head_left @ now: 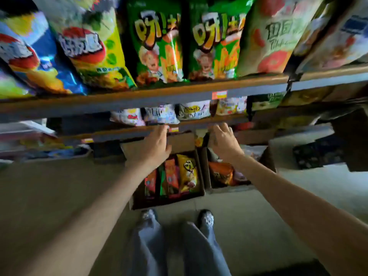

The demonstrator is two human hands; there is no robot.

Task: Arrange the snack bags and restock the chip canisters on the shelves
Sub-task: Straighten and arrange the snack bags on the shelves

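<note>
Both my arms reach forward to the lower shelf (123,134). My left hand (153,145) lies at its front edge with fingers stretched toward the small white snack bags (161,114), holding nothing. My right hand (224,141) hovers at the same edge, fingers loosely bent, empty. On the upper shelf (139,97) stand big bags: two green ones (157,46), a yellow-green one (93,48), a blue one (33,56) and a pale one (266,38). No chip canister is visible. The picture is blurred.
Two open cardboard boxes sit on the floor below my hands: one (201,182) with orange, green and yellow snack bags, one (209,176) with an orange bag. My feet (206,217) stand just before them. More goods fill shelves to the left and right.
</note>
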